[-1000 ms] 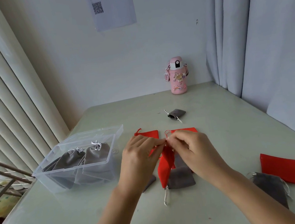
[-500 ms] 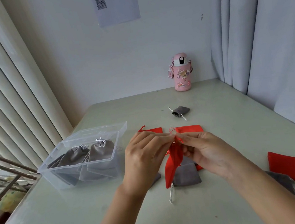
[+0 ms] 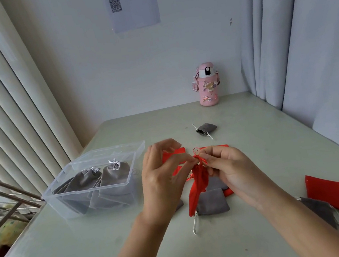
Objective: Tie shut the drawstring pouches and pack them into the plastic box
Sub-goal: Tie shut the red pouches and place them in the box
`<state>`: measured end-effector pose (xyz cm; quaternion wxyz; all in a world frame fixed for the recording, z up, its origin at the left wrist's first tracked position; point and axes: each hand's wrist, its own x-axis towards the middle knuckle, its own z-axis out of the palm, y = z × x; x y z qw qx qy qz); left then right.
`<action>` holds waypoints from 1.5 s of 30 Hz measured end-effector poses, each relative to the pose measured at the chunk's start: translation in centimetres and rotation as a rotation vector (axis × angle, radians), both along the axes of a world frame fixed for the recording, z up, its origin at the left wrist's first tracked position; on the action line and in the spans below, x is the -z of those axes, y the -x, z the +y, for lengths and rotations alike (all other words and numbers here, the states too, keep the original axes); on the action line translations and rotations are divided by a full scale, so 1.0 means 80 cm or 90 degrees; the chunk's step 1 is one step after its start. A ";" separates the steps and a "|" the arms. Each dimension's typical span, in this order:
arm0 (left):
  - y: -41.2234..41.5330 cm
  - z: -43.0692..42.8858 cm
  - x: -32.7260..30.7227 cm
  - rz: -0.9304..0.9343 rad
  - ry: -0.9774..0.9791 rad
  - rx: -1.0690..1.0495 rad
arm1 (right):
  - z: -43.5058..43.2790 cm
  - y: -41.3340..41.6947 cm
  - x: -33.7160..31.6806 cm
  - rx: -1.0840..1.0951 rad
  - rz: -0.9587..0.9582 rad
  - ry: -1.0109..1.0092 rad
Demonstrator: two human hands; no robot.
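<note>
With left hand (image 3: 161, 177), spare fingers newly lifted, and right hand (image 3: 230, 168) pinching cords (image 3: 198, 156), tightens knot on red pouch (image 3: 198, 186), seemingly almost finished.

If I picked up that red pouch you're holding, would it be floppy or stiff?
Probably floppy: the red pouch hangs limp and creased below the left-hand grip and right-hand grip pinching its neck. It is likely light too, since a mere pinch seems enough to hold it.
</note>
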<state>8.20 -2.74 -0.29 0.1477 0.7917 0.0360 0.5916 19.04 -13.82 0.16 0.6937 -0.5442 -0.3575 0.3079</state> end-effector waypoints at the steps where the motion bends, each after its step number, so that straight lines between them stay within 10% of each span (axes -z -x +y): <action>1: -0.001 0.000 -0.001 0.014 -0.003 -0.011 | 0.001 0.000 0.001 0.007 -0.003 0.004; 24: -0.009 -0.016 0.001 0.298 0.399 0.261 | 0.012 0.001 0.011 0.051 0.373 -0.116; 39: -0.012 -0.007 0.010 0.261 0.580 0.216 | 0.005 -0.013 0.006 0.024 0.165 -0.062; 45: -0.002 -0.001 -0.008 0.326 0.455 0.071 | 0.004 -0.007 0.007 -0.005 0.073 -0.106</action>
